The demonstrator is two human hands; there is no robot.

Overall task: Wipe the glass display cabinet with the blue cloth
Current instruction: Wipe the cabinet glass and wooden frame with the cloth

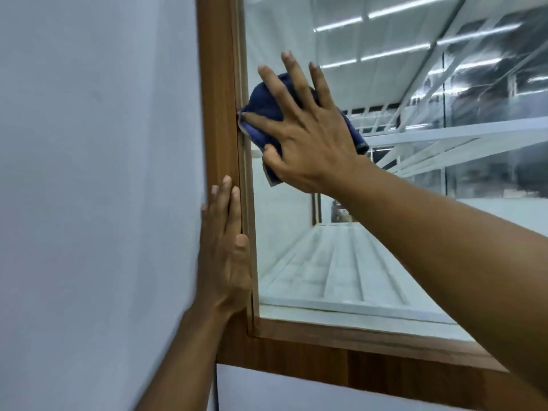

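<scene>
Wiping under way: right hand (308, 134), fingers spread and nearly straight, presses the blue cloth (267, 102) flat against the pane of the glass display cabinet (296, 262), at the left edge where glass meets the wooden frame (219, 114); left hand (225, 262) lies flat on that frame lower down, fingers straight, holding nothing. Judgement: mid-task; reflections hide any streaks, so wiped versus unwiped area cannot be told; pane below and right of the cloth probably remains.

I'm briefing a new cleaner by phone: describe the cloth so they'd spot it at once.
Find the wood-framed glass cabinet beside the pale wall. By its left upright, the right hand presses a bunched cloth to the glass. It alone is dark blue amid brown wood.
</scene>
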